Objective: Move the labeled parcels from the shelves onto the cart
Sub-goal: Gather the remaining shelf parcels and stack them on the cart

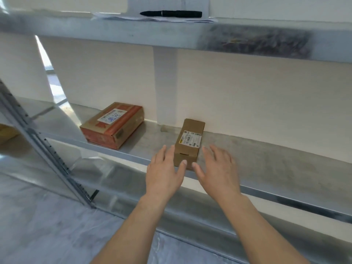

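Small parcel point(189, 142): plain brown cardboard, matte, a long narrow block with a tuck-flap slot on the near end. Lay flat by the front edge of the middle shelf point(266, 164), long axis running from front edge to back edge, far end close to the back wall. Carried a white barcode label with a yellow stripe on top, print too small to read. Left hand point(164, 172) and right hand point(217, 168): spread wide, fingers straight, palms down, flanking the near end, thumbs in front of it. Gripped nothing; contact impossible to call. Larger parcel point(112, 124), squat and flat, orange-taped cardboard with a white label, further toward the shelf's left end, turned at an angle. Shelf itself smooth, dull grey metal. On the shelf above: black pen point(171, 13) lying on loose white papers point(152, 19).
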`<state>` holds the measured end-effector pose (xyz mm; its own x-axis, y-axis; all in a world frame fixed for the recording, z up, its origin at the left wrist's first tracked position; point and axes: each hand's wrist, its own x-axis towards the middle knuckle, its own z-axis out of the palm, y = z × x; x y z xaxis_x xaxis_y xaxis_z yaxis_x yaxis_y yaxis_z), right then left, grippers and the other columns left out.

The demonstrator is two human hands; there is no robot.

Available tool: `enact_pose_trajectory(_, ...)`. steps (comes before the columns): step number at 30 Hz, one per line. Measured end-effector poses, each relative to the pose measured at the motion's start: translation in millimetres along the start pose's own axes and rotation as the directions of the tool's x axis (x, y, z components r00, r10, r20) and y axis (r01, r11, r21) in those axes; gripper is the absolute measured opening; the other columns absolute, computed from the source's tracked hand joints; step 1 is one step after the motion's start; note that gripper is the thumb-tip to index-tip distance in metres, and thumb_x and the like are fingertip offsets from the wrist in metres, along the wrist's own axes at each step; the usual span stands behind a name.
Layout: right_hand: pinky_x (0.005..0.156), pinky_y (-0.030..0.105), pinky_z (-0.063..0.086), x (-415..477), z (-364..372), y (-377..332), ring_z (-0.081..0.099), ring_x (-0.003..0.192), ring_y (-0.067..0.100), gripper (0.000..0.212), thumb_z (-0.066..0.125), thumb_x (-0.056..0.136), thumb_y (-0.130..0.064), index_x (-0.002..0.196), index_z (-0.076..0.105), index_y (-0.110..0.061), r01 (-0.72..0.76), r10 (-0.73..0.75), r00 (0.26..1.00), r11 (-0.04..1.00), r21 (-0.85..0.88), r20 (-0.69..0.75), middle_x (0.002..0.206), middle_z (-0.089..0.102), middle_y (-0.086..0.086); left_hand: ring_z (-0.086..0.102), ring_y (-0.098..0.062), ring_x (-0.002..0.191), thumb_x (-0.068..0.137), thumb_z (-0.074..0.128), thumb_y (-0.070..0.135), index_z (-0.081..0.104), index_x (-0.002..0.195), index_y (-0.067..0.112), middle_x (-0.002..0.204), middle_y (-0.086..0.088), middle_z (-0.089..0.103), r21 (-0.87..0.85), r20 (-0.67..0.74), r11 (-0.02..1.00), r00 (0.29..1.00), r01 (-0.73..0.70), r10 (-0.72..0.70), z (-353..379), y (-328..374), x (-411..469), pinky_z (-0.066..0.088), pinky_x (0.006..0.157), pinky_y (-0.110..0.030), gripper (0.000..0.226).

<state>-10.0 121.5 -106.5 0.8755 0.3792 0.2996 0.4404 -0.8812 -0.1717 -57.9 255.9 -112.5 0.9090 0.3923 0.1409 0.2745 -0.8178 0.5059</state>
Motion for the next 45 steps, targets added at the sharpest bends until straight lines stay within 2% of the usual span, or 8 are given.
enact_pose_trajectory(8, 0.082, 0.046, 0.051, 59.7, 34.5, 13.0, 0.063, 0.098, 0.039, 0.056, 0.08, 0.07, -0.036, 0.113, 0.065, -0.004, -0.017, 0.014, 0.998, 0.999, 0.048, 0.068, 0.116, 0.064, 0.02, 0.027, -0.026, 0.138, 0.095, 0.045, 0.043, 0.029, 0.146, 0.015, 0.152, -0.011, 0.03, 0.04, -0.006, 0.998, 0.999, 0.043, -0.043, 20.3, -2.3, 57.0, 0.022, 0.11, -0.034, 0.061)
enact_pose_trajectory(13, 0.103, 0.043, 0.034, 78.8, 43.0, 12.4, 0.043, 0.128, 0.034, 0.058, 0.057, 0.09, -0.041, 0.136, 0.048, -0.007, -0.015, 0.003, 0.995, 0.993, 0.12, 0.1, 0.143, 0.044, 0.015, 0.026, -0.026, 0.139, 0.095, 0.045, 0.043, 0.028, 0.147, 0.015, 0.152, -0.011, 0.03, 0.028, 0.001, 0.997, 0.997, 0.078, -0.078, 29.3, -13.8, 71.5, 0.023, 0.111, -0.035, 0.061)
enact_pose_trajectory(17, 0.094, 0.046, 0.044, 90.2, 46.8, -11.0, 0.055, 0.116, 0.039, 0.056, 0.07, 0.081, -0.035, 0.126, 0.058, -0.003, 0.007, -0.019, 0.997, 0.99, 0.142, 0.081, 0.133, 0.054, 0.019, 0.026, -0.026, 0.139, 0.095, 0.045, 0.042, 0.029, 0.146, 0.014, 0.151, -0.012, 0.03, 0.014, -0.015, 0.996, 0.996, 0.092, -0.091, 24.0, -32.3, 81.9, 0.023, 0.111, -0.035, 0.061)
enact_pose_trajectory(21, 0.108, 0.042, 0.029, 103.3, 46.6, -45.0, 0.037, 0.134, 0.032, 0.061, 0.048, 0.094, -0.044, 0.143, 0.038, -0.01, 0.034, -0.051, 0.987, 0.992, 0.118, 0.15, 0.15, 0.035, 0.012, 0.028, -0.028, 0.138, 0.094, 0.048, 0.041, 0.031, 0.146, 0.013, 0.151, -0.013, 0.031, 0.013, -0.022, 0.997, 0.997, 0.077, -0.077, 5.8, -57.6, 96.7, 0.022, 0.111, -0.035, 0.061)
enact_pose_trajectory(30, 0.104, 0.036, 0.031, 143.0, 69.2, -179.4, 0.036, 0.131, 0.029, 0.054, 0.043, 0.095, -0.045, 0.136, 0.04, -0.009, -0.001, -0.024, 0.976, 0.994, 0.112, 0.218, 0.145, 0.036, 0.01, 0.035, -0.032, 0.132, 0.093, 0.053, 0.036, 0.038, 0.141, 0.008, 0.145, -0.016, 0.04, 0.019, -0.113, 0.999, 0.993, 0.033, -0.031, -82.1, -175.7, 144.2, 0.029, 0.107, -0.041, 0.058)
enact_pose_trajectory(36, 0.095, 0.037, 0.04, 166.6, 100.6, -248.1, 0.045, 0.12, 0.03, 0.052, 0.042, 0.095, -0.048, 0.129, 0.044, -0.009, -0.176, 0.12, 0.929, 0.976, 0.132, 0.35, 0.129, 0.049, 0.013, 0.035, -0.034, 0.131, 0.09, 0.045, 0.043, 0.038, 0.141, 0.011, 0.145, -0.017, 0.039, -0.017, -0.07, 0.999, 0.996, 0.049, -0.05, -119.3, -251.3, 181.2, 0.027, 0.107, -0.04, 0.061)
enact_pose_trajectory(42, 0.094, 0.039, 0.047, 176.2, 128.3, -273.0, 0.055, 0.113, 0.027, 0.052, 0.045, 0.091, -0.05, 0.13, 0.046, -0.016, -0.41, 0.246, 0.846, 0.867, 0.282, 0.472, 0.123, 0.059, 0.008, 0.034, -0.036, 0.133, 0.097, 0.043, 0.033, 0.021, 0.148, 0.007, 0.145, -0.021, 0.036, -0.081, 0.173, 0.979, 0.97, 0.188, -0.172, -125.4, -291.4, 203.7, 0.029, 0.105, -0.039, 0.062)
enact_pose_trajectory(45, 0.098, 0.039, 0.046, 176.9, 127.9, -278.5, 0.056, 0.116, 0.025, 0.047, 0.05, 0.093, -0.038, 0.135, 0.04, -0.018, -0.495, 0.263, 0.821, 0.771, 0.4, 0.507, 0.13, 0.058, 0.003, 0.044, -0.033, 0.126, 0.098, 0.044, 0.028, 0.032, 0.142, 0.007, 0.139, -0.017, 0.046, -0.172, 0.27, 0.949, 0.94, 0.263, -0.211, -126.4, -296.4, 202.9, 0.036, 0.097, -0.035, 0.05)
